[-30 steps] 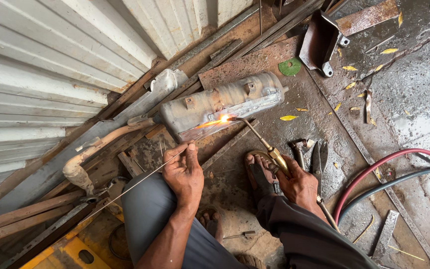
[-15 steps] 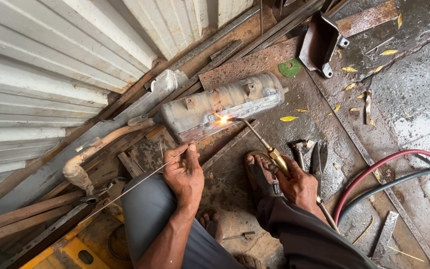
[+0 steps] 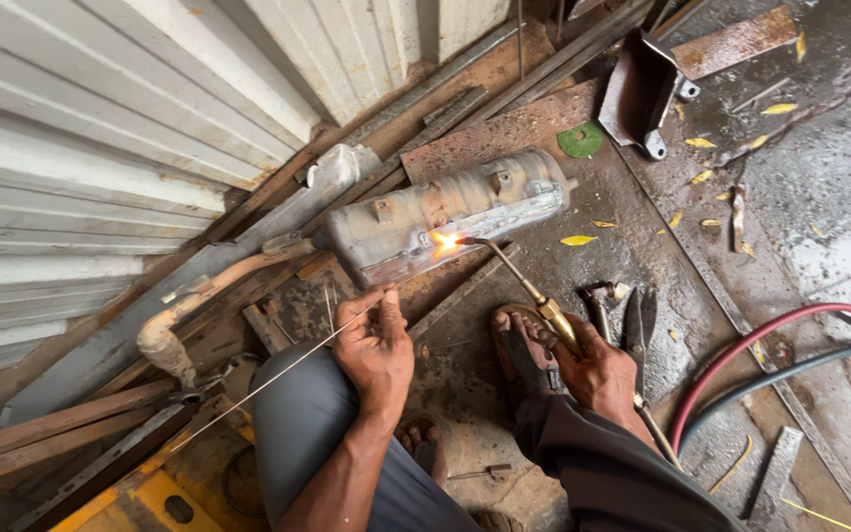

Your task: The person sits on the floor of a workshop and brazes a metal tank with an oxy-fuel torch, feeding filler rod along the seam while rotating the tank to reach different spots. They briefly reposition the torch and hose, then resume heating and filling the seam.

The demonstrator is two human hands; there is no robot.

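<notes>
Filler rod [image 3: 278, 372] pinched between thumb and fingers of left hand [image 3: 376, 345], lower centre; thin, long axis slanting from lower left up toward the flame [image 3: 442, 242]. Grey metal canister [image 3: 450, 212] lying at centre frame, long axis rising left to right, beside corrugated sheeting [image 3: 100, 128] in upper left. Brass torch [image 3: 529, 291] pointing up-left at canister, flame touching its lower seam. Right hand [image 3: 598, 369] closed tight around torch handle, lower right. Red hose [image 3: 770, 335] and black hose [image 3: 790, 372] curving off right.
</notes>
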